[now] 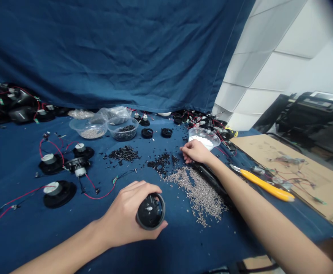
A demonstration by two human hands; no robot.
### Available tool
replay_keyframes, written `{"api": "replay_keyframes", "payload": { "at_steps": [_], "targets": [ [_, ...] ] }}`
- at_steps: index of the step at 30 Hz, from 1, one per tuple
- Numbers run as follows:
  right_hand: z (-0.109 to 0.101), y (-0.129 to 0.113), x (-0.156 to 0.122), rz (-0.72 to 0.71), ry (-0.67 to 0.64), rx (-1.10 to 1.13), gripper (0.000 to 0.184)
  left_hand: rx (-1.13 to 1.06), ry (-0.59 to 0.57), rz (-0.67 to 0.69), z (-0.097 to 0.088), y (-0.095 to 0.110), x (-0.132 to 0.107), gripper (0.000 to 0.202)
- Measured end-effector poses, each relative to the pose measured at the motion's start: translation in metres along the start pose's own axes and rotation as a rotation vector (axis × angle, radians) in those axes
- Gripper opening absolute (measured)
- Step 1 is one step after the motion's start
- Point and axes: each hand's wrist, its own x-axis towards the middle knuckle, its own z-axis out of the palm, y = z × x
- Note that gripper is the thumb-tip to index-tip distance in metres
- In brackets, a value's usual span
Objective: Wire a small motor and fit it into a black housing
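My left hand [129, 213] is wrapped round a black round plastic housing [151, 210], its hollow side tilted toward me with a small pale spot at the centre. Farther off, my right hand [195, 151] has its fingers curled together; whatever they hold, if anything, is too small to make out. It hovers by the clear bowl of white pieces [202, 140], above the end of a long black object [212, 179]. Just left of it lie scattered small black parts [161, 161]. A spread of small silvery screws [200, 196] covers the cloth nearer me.
Motors with black round bases [52, 194] and red wires lie at left. Behind are a bowl of black parts [123, 131], a bowl of small metal pieces [91, 131] and two black rings [166, 132]. A yellow-handled tool [266, 185] and cardboard [292, 156] are at right.
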Motion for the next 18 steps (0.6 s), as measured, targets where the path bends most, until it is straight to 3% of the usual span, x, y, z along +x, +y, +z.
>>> {"api": "replay_keyframes", "payload": {
  "at_steps": [11,18],
  "targets": [
    [-0.0007,0.0053,0.0031,0.022,-0.026,0.091,0.039,-0.002,-0.007,-0.006,0.0007,0.0,0.0009,0.046],
    [-0.0005,0.0021,0.0009,0.069,-0.074,0.173,0.031,0.001,-0.006,-0.004,0.0,0.0005,0.0,0.046]
  ]
}}
